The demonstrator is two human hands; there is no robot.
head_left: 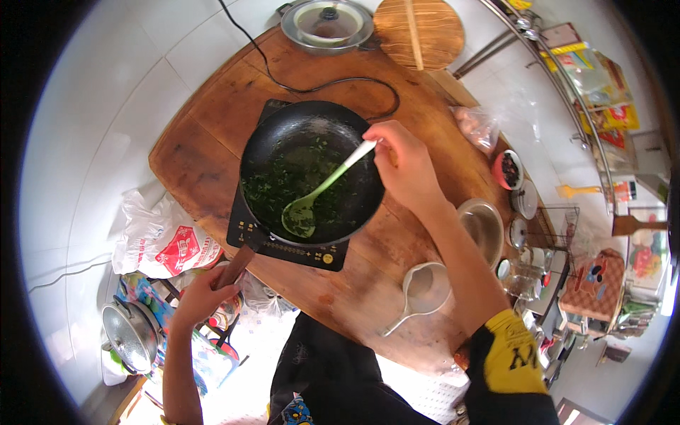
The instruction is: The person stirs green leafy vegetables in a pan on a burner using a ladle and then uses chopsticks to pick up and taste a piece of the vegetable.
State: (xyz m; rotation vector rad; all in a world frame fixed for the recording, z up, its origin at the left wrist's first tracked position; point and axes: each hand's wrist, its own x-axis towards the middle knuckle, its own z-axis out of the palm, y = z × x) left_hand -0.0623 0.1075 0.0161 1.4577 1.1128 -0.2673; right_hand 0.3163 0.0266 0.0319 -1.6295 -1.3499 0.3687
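Note:
A black wok (319,119) sits on a flat black induction cooktop (297,254) with printed controls along its near edge. In the wok lies dark liquid with chopped green leaves (265,183). My left hand (206,292) grips the wok's brown wooden handle (234,268). My right hand (406,164), over the wok's right rim, holds the white end of a green-and-white spoon (332,178). The spoon's bowl is down in the greens near the front of the wok, partly covered by liquid.
The wooden table (212,138) carries a strainer (425,289), a metal basin (481,228), a red bowl (508,170) and a bag of eggs (475,127). A black cord (340,81) curves behind the wok. A lidded pan (326,24) and round wooden board (419,34) stand at the back.

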